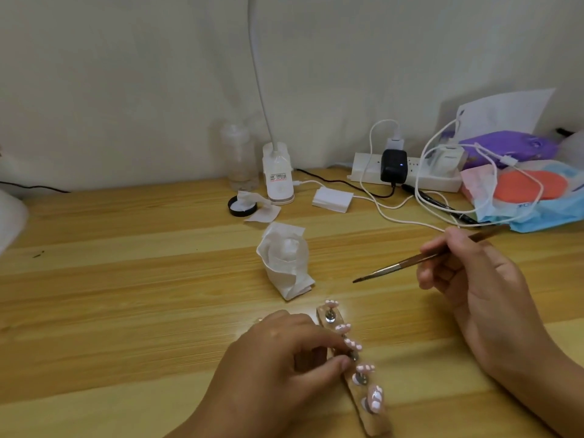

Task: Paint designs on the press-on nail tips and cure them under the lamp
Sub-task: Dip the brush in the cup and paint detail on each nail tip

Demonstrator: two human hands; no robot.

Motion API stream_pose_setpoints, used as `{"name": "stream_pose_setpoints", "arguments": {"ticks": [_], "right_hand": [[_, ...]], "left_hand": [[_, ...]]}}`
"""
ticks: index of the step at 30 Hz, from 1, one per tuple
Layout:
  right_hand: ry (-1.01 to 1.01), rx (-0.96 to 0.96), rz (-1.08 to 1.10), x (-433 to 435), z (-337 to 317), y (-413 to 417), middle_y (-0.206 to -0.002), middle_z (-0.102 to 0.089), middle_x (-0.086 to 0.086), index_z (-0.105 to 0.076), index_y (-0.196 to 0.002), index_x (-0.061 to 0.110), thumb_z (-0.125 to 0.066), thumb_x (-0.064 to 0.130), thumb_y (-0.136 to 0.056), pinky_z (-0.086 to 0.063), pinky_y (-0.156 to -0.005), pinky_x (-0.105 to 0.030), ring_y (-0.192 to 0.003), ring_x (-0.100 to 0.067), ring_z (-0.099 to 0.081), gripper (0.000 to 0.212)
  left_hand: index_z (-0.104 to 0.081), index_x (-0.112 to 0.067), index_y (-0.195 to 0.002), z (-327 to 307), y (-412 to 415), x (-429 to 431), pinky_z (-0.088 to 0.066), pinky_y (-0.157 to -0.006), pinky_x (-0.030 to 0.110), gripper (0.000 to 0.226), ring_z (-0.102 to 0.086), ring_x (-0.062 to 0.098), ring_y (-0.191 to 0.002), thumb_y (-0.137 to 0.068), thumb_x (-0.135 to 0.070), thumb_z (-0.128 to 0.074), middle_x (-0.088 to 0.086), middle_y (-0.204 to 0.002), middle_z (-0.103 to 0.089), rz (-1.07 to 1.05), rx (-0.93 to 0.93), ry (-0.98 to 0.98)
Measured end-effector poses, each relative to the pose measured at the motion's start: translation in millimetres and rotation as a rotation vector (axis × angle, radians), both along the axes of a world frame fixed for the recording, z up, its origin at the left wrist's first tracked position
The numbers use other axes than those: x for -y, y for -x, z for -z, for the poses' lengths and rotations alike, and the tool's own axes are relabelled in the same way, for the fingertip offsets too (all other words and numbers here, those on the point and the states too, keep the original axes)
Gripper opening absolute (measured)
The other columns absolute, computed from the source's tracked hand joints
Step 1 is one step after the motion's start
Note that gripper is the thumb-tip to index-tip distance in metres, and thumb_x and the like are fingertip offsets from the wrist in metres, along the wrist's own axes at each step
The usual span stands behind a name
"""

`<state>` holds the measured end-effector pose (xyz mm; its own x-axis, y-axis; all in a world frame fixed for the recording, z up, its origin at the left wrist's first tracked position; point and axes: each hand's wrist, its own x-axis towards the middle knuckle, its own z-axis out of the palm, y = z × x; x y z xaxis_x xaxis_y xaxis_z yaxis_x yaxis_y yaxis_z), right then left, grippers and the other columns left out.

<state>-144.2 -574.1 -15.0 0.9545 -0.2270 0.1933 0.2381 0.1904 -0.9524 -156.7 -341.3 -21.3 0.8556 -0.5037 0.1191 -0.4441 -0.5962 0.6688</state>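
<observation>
We see a wood table [126, 279] filling the lower frame. A white gooseneck lamp [277, 181] stands at upper centre with its neck running out the top, a clear bottle [238, 159] just left of it. Bags [537, 197] are piled at upper right, with a power strip [407, 180] and tangled white cables beside them. The right hand [474, 279], mid right, has its fingers curled round a brush [395, 267], tip pointing left and held above the table. The left hand [284, 352], bottom centre, is curled, with thumb and forefinger pinching the holder [374, 418] at its middle peg. A tissue wad [286, 263] wrapped round a small bottle sits at centre, near the holder's far end. The holder lies on the table running from centre to bottom right. Five nail tips [376, 398], pink with white spots, sit on its pegs in a row. A black lid [241, 207] with tissue on it lies left of the lamp base.
</observation>
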Motion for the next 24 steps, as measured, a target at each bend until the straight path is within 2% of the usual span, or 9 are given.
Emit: {"name": "stream_pose_setpoints", "arguments": {"ticks": [3,6,9,13,15,19,21,23,24], "right_hand": [[0.038,0.052,0.004,-0.5,1.3,2.2,-0.065,-0.064,-0.002,-0.074,-0.081,0.022,-0.068,0.061,-0.077,-0.053,-0.062,-0.019,-0.063,-0.012,-0.062,0.039],[0.083,0.069,-0.001,-1.2,1.6,2.0,-0.066,-0.064,-0.003,-0.074,-0.082,0.022,-0.071,0.069,-0.070,-0.054,-0.064,-0.020,-0.063,-0.014,-0.063,0.048],[0.100,0.086,0.005,-0.5,2.5,1.8,-0.069,-0.065,-0.003,-0.073,-0.083,0.022,-0.072,0.068,-0.071,-0.055,-0.065,-0.020,-0.065,-0.015,-0.064,0.048],[0.067,0.120,0.039,0.1,3.4,-1.1,-0.077,-0.068,-0.001,-0.073,-0.083,0.023,-0.071,0.052,-0.080,-0.055,-0.067,-0.020,-0.070,-0.015,-0.066,0.030],[0.064,0.127,0.055,1.3,4.3,-2.9,-0.080,-0.068,-0.001,-0.073,-0.083,0.023,-0.064,0.041,-0.085,-0.056,-0.067,-0.020,-0.072,-0.016,-0.067,0.020],[0.099,0.164,0.055,1.6,7.2,-3.9,-0.083,-0.067,-0.001,-0.072,-0.082,0.024,-0.052,0.027,-0.091,-0.056,-0.067,-0.020,-0.074,-0.016,-0.067,0.022],[0.103,0.184,0.053,0.9,8.3,-3.9,-0.083,-0.067,-0.002,-0.071,-0.081,0.024,-0.047,0.021,-0.090,-0.055,-0.067,-0.020,-0.073,-0.017,-0.066,0.027],[0.111,0.203,0.060,0.8,9.7,-4.4,-0.084,-0.066,-0.002,-0.071,-0.082,0.024,-0.046,0.019,-0.091,-0.055,-0.067,-0.020,-0.073,-0.016,-0.066,0.028],[0.115,0.205,0.061,0.4,9.8,-5.0,-0.083,-0.066,-0.001,-0.071,-0.082,0.024,-0.046,0.019,-0.091,-0.055,-0.067,-0.020,-0.073,-0.015,-0.066,0.027]], "left_hand": [[-0.048,-0.062,-0.104,5.8,-0.9,6.6,-0.040,-0.070,0.013,0.043,-0.051,-0.005,-0.092,-0.062,-0.074,-0.048,-0.037,-0.090,-0.055,-0.035,0.010,0.006],[-0.053,-0.063,-0.081,5.6,-0.9,10.7,-0.036,-0.066,0.011,0.023,-0.050,-0.012,-0.090,-0.060,-0.071,-0.050,-0.036,-0.081,-0.055,-0.073,-0.041,0.056],[-0.056,-0.063,-0.078,3.5,0.6,10.7,-0.036,-0.067,0.012,0.020,-0.052,-0.010,-0.085,-0.059,-0.069,-0.053,-0.035,-0.076,-0.057,-0.086,-0.081,0.097],[-0.061,-0.059,-0.077,-3.2,3.0,3.6,-0.040,-0.066,0.010,0.014,-0.057,-0.009,-0.077,-0.073,-0.053,-0.072,-0.035,-0.074,-0.060,-0.074,-0.180,0.139],[-0.060,-0.062,-0.071,-5.3,3.5,-0.6,-0.039,-0.067,0.008,0.015,-0.059,-0.010,-0.077,-0.074,-0.052,-0.072,-0.035,-0.074,-0.062,-0.069,-0.188,0.139],[-0.055,-0.070,-0.067,-10.5,4.8,-2.5,-0.037,-0.071,0.006,0.022,-0.057,-0.016,-0.084,-0.075,-0.054,-0.068,-0.041,-0.077,-0.059,-0.074,-0.163,0.108],[-0.055,-0.072,-0.069,-12.8,6.5,-3.5,-0.036,-0.083,0.010,0.026,-0.057,-0.019,-0.086,-0.079,-0.053,-0.069,-0.044,-0.079,-0.059,-0.072,-0.156,0.086],[-0.057,-0.072,-0.072,-13.8,7.2,-5.8,-0.035,-0.097,0.022,0.023,-0.057,-0.020,-0.086,-0.080,-0.053,-0.068,-0.046,-0.079,-0.059,-0.077,-0.152,0.085],[-0.059,-0.070,-0.077,-14.3,7.0,-7.3,-0.036,-0.097,0.022,0.020,-0.057,-0.020,-0.085,-0.081,-0.052,-0.068,-0.045,-0.079,-0.059,-0.082,-0.153,0.098]]}}
